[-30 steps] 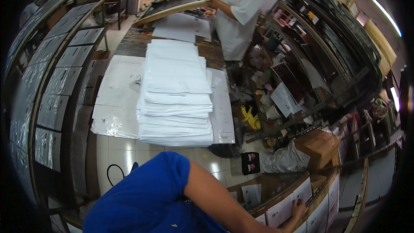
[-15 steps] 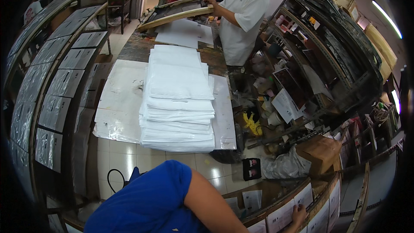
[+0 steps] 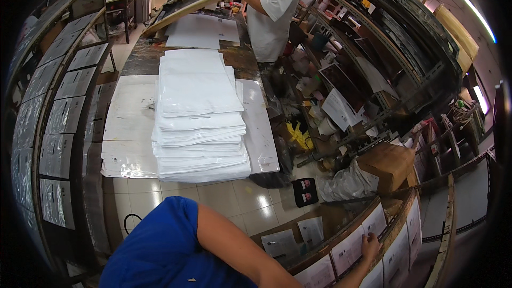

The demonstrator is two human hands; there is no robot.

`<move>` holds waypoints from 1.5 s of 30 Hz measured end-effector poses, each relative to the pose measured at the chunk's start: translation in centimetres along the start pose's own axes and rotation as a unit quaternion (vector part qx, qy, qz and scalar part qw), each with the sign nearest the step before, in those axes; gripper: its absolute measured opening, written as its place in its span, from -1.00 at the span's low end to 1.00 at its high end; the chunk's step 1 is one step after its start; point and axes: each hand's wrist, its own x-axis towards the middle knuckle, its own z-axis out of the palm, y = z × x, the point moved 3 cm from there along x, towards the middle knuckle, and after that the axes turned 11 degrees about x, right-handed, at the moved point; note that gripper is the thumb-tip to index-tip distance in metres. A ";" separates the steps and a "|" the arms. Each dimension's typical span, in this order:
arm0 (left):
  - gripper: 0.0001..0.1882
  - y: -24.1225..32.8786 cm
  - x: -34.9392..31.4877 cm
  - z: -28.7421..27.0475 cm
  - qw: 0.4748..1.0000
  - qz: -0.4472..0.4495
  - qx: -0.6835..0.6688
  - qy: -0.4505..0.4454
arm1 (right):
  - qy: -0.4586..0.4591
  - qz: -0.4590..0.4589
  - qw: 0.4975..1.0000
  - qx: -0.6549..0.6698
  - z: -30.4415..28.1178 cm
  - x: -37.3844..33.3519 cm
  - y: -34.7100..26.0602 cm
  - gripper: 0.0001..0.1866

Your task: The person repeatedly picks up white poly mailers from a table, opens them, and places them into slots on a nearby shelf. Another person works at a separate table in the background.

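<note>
The white stack [image 3: 200, 133] of thin, flat layers lies on the near end of a long table [image 3: 143, 57], its near side stepped and uneven, its topmost pieces set farther back; a white board [image 3: 128, 133] spreads beneath the stack and shows on both its left and its right; well to the near right of the stack, the left hand [image 3: 370, 246] reaches out on a bare forearm from a blue sleeve [image 3: 160, 240], its fingers bent at the edge of a printed white sheet [image 3: 346, 248] in a wooden-edged rack [image 3: 402, 213]; a second printed sheet [image 3: 375, 220] lies just beside that hand, likewise to the near right of the stack; I cannot tell whether the fingers grip the sheet or only rest against it; the right hand is out of sight, so I cannot tell its state; beyond the stack, a co-worker [image 3: 274, 16] in a white shirt holds up the edge of a tilted wooden frame [image 3: 184, 14], with large white sheets [image 3: 192, 33] on the table between frame and stack; left of the stack stands a tall rack [image 3: 36, 181] bearing rows of grey printed pieces [image 3: 57, 152]; right of the stack, on the near side, a cardboard box [image 3: 394, 168] stands beside a crumpled translucent bag [image 3: 346, 185], and a black item [image 3: 305, 192] lies nearer the stack
</note>
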 end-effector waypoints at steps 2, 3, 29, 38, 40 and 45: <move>-0.52 0.2 -0.3 0.1 1.000 0.003 0.001 -0.002 | 0.003 0.003 1.000 0.010 0.2 0.2 0.3 -0.59; -0.52 0.3 -0.4 0.0 1.000 0.004 0.005 -0.003 | 0.004 0.001 1.000 0.011 0.3 0.4 0.5 -0.59; -0.53 3.1 -4.5 1.5 0.992 0.039 0.101 0.066 | -0.014 -0.014 1.000 -0.010 0.8 1.3 2.5 -0.61; -0.57 5.2 -7.8 2.5 0.961 -0.016 0.199 0.189 | -0.089 -0.019 0.986 -0.139 -1.6 -0.4 -1.7 -0.44; -0.55 4.4 -10.3 1.9 0.944 -0.031 0.214 0.251 | -0.085 -0.018 0.987 -0.135 -1.5 -0.6 -1.5 -0.42; -0.53 3.1 -17.9 0.7 0.802 -0.250 0.281 0.465 | 0.007 -0.006 1.000 -0.002 1.3 1.7 3.4 -0.63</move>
